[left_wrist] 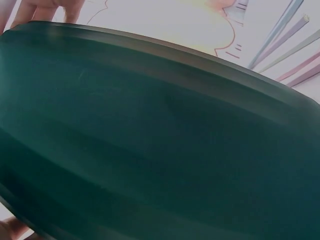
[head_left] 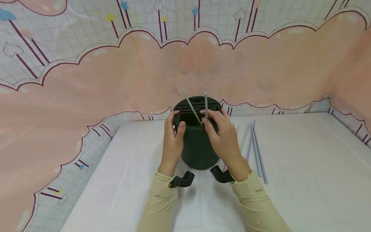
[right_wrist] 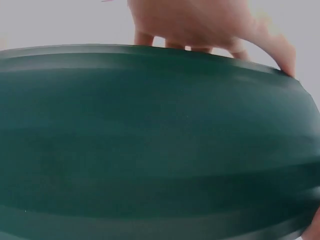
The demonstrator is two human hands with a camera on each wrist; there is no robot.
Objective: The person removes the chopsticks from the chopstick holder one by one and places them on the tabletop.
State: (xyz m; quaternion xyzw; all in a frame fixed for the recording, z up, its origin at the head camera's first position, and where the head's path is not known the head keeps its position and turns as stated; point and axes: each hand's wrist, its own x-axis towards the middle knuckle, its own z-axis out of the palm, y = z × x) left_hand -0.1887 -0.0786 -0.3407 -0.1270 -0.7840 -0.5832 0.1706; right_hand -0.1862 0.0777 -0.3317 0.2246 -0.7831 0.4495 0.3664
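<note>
A dark green round container (head_left: pixel 200 146) with a slotted top stands on the table, and its wall fills most of both wrist views. My left hand (head_left: pixel 173 138) grips its left side, thumb at the front rim and fingers toward the back. Over the opening, my right hand (head_left: pixel 224 135) pinches a grey-blue stick (head_left: pixel 206 103) upright between thumb and forefinger, while its other fingers lie along the container's right rim. A pale green stick (head_left: pixel 189 104) leans out of the opening to the left, its lower end close to my right fingertips. Inside, the container is dark.
Several thin pastel sticks (head_left: pixel 256 151) lie on the white table (head_left: pixel 307 167) just right of the container, partly hidden by my right hand. Behind the table hangs a pink and white patterned cloth (head_left: pixel 261 74).
</note>
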